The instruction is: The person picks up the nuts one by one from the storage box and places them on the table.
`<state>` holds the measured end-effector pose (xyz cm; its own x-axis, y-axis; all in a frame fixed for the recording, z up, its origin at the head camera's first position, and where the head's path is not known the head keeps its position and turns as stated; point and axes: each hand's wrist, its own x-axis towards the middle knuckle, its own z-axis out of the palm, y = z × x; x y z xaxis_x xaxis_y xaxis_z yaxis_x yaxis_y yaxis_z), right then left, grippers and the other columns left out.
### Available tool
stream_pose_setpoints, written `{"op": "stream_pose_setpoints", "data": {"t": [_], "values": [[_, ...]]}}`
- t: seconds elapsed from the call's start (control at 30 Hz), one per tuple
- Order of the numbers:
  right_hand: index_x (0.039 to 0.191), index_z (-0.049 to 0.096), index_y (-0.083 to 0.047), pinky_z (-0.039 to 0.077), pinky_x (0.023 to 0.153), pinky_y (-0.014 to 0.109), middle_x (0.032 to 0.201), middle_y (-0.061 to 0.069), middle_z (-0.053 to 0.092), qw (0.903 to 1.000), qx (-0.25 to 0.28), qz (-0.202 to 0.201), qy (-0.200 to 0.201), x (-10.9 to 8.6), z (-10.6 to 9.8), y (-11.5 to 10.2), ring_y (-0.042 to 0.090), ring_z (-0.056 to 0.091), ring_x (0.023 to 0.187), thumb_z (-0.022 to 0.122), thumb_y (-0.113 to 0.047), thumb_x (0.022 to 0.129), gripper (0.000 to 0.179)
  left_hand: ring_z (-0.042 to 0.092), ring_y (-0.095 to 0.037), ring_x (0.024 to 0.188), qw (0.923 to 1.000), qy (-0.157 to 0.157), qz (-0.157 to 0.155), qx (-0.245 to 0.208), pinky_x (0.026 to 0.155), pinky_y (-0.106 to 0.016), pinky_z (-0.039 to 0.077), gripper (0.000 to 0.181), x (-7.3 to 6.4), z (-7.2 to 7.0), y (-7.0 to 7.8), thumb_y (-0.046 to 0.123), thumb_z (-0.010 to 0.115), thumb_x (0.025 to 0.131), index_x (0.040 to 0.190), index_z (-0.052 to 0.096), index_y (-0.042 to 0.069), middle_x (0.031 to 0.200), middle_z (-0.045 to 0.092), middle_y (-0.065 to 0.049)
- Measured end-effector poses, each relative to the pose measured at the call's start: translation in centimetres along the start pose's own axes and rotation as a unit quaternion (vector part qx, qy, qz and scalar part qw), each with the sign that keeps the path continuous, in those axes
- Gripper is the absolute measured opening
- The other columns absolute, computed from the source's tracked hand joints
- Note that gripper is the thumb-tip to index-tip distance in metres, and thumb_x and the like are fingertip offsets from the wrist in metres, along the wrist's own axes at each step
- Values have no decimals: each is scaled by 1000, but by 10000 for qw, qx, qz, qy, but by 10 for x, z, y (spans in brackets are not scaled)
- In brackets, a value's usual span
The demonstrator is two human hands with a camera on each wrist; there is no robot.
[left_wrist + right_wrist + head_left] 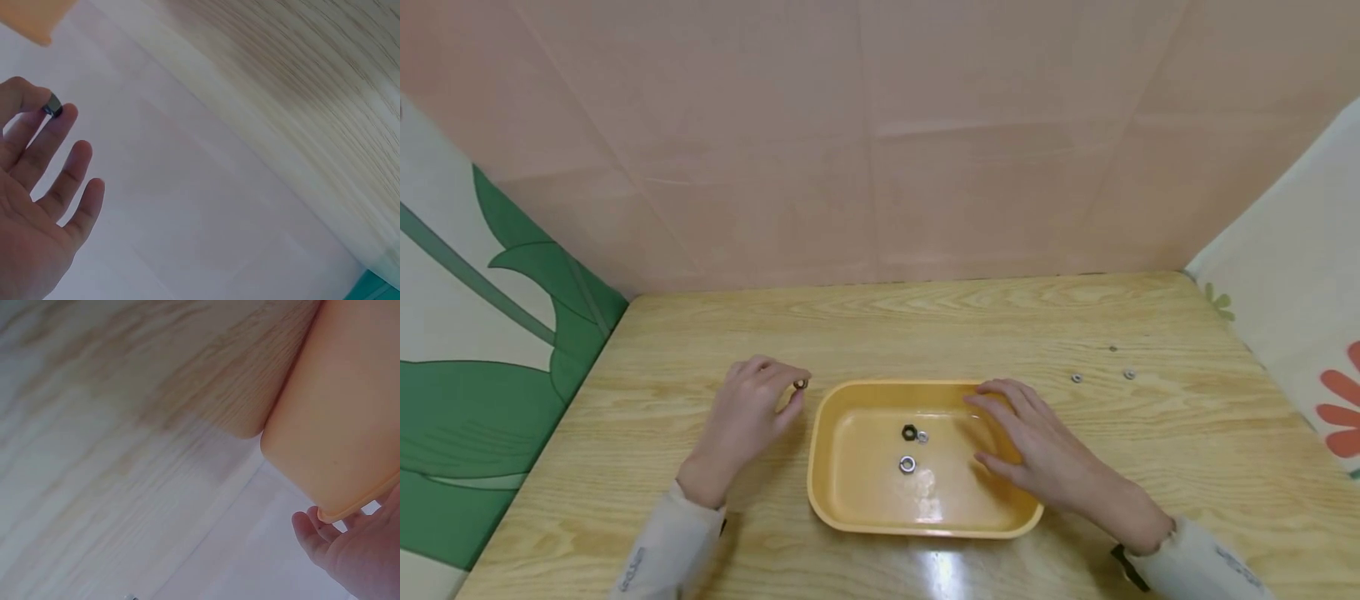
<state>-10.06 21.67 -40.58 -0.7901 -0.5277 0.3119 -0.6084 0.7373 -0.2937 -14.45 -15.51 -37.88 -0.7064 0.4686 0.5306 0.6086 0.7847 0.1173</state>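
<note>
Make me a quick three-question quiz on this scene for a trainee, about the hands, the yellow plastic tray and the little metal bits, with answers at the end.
1. How many small metal pieces lie on the floor of the yellow rectangular plastic tray?
2. True or false: the left hand pinches a dark ring-shaped metal piece.
3. Which lies right beside the black hexagonal metal nut: A, the smaller silver metal ring; B, the larger silver metal ring?

Key: 1. Three. 2. True. 3. A.

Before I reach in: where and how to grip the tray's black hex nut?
Probably pinch its near and far edges from above: the black hex nut lies flat, hole up, with a silver ring close on its right.
</note>
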Motion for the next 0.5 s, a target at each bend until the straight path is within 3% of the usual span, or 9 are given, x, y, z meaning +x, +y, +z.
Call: {"op": "stream_pose_setpoints", "data": {"t": [0.5], "values": [[139, 52, -4, 42, 104, 58, 138, 15, 48, 10000, 33, -36, 60, 0, 1, 1, 33, 45, 128, 82, -25, 79, 71, 68, -29, 92, 9972, -189, -687, 221, 89, -52, 50, 20, -7, 0, -30, 9, 77, 85, 105, 76, 8, 100, 77, -8]]}}
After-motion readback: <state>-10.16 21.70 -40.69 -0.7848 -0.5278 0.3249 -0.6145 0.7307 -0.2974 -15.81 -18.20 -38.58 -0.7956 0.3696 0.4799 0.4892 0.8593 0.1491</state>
